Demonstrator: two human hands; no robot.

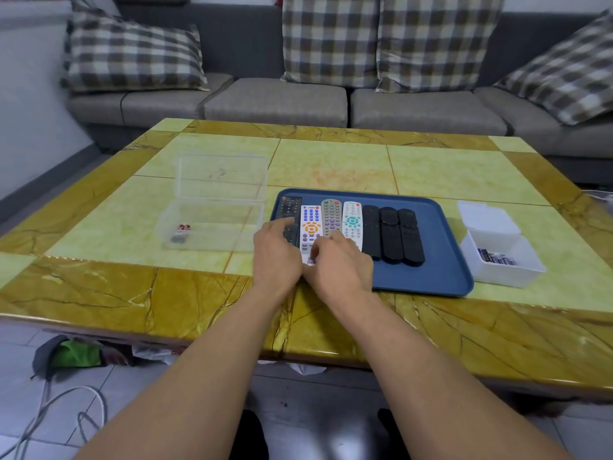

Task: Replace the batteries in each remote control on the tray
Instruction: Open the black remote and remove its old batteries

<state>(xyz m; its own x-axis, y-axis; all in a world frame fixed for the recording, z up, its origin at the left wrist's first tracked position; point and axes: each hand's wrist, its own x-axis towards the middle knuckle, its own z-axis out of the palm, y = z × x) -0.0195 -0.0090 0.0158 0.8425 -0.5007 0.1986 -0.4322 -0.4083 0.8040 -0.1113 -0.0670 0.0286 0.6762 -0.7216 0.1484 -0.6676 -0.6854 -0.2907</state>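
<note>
A blue tray (pixel 441 260) on the table holds several remotes in a row: a black one (pixel 289 207) at the left, a white one with orange and blue buttons (pixel 310 224), a grey one (pixel 331 215), a white one with teal buttons (pixel 351 220), then three black ones (pixel 391 237). My left hand (pixel 275 254) lies over the near end of the left black remote, fingers curled on it. My right hand (pixel 338 263) covers the near end of the white orange-buttoned remote, fingers bent onto it. Whether either hand truly grips is hidden.
A clear lidded box (pixel 215 207) left of the tray holds a few used batteries (pixel 181 232). A white box (pixel 501 257) right of the tray holds several batteries (pixel 496 257). The green and yellow marble table (pixel 331 167) stands before a grey sofa (pixel 275 101).
</note>
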